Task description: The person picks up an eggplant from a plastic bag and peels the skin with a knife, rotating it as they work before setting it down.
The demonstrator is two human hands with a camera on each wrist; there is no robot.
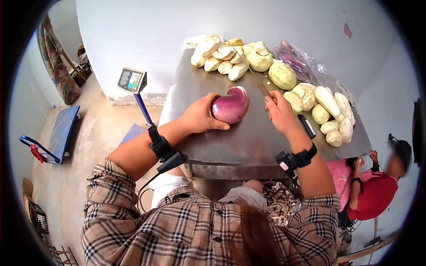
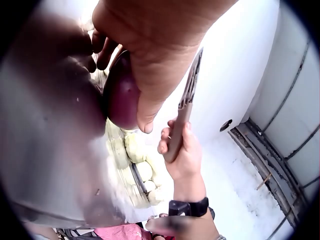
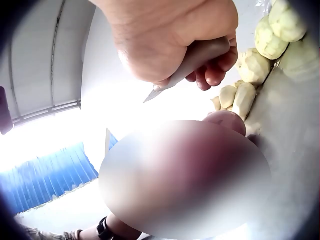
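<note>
A glossy purple eggplant (image 1: pixel 230 106) rests on the metal table, a pale strip showing at its top end. My left hand (image 1: pixel 202 114) grips it from the left side, thumb near its lower edge. In the left wrist view the thumb lies along the dark eggplant (image 2: pixel 122 95). To the right of it, my right hand (image 1: pixel 280 113) holds a knife (image 1: pixel 263 90) by its brown handle, the long blade pointing away from me, apart from the eggplant. The left wrist view shows slots in the knife's blade (image 2: pixel 191 80). A blurred patch covers much of the right wrist view.
Peeled eggplants (image 1: pixel 224 55) are heaped at the table's back, and more peeled eggplants (image 1: pixel 328 104) lie to the right. A plastic bag (image 1: pixel 295 60) holds purple ones. A black object (image 1: pixel 307 126) lies by my right wrist. A scale display (image 1: pixel 132 80) stands left; another person (image 1: pixel 372 195) is right.
</note>
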